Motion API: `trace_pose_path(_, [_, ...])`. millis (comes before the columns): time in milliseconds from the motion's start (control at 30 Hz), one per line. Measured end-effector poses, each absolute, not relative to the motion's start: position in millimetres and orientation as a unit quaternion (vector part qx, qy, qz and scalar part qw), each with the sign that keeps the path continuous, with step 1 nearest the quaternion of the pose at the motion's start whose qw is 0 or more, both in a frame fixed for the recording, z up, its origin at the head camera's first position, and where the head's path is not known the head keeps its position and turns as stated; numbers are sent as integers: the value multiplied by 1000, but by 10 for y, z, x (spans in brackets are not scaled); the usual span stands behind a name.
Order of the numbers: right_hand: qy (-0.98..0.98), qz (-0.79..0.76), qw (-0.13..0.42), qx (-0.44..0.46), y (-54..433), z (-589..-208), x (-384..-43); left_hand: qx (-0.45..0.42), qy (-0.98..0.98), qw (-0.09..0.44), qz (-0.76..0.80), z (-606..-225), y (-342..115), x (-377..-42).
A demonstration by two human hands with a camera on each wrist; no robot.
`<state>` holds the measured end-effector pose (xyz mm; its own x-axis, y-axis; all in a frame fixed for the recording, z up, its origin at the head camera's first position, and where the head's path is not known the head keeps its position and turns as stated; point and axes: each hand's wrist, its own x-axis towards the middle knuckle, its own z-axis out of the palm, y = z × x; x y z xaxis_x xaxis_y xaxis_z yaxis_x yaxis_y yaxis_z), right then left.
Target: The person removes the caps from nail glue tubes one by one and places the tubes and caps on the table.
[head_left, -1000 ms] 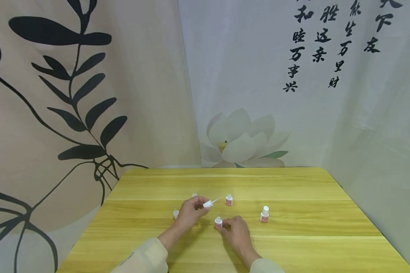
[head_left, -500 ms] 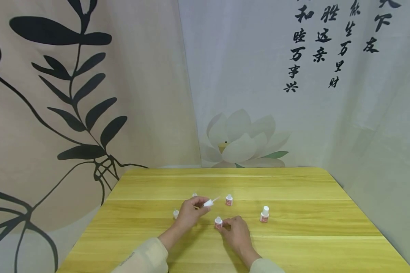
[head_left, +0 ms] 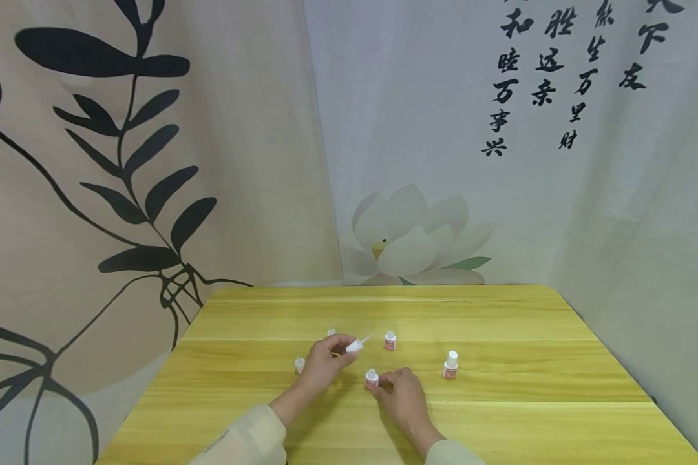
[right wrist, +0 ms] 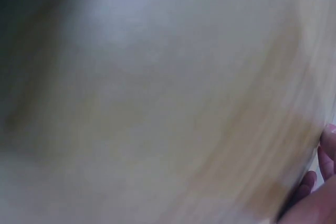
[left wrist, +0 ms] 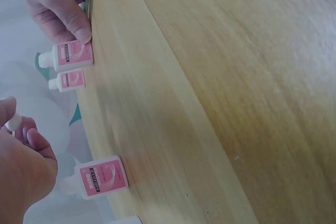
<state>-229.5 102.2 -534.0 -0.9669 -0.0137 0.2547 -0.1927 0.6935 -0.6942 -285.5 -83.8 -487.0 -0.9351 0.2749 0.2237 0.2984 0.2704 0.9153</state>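
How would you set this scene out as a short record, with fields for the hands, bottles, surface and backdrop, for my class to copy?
Left hand: pinches a white cap with a thin tip
Right hand: holds the front bottle low on its side
Far bottle: upright, beyond the front one
Right bottle: upright, tall white cap on, apart from both hands
Left bottle: pink label, clearest in left wrist view
Surface: wood-grain table
Backdrop: printed with dark leaves, a pale flower, characters

Two hands point(head_left: 321, 365) point(head_left: 405, 398), four bottles point(head_left: 372, 380) point(head_left: 390, 341) point(head_left: 450, 365) point(left wrist: 103, 177), one handheld cap point(head_left: 354, 347), one white object point(left wrist: 127, 220), one table point(head_left: 518, 420)
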Motion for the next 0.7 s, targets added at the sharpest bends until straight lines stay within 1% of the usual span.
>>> trace_pose_path(700, [-910,393,111,62,1023,-5309,-2282,-174,-794,0,-583,-4875,-851,-2857])
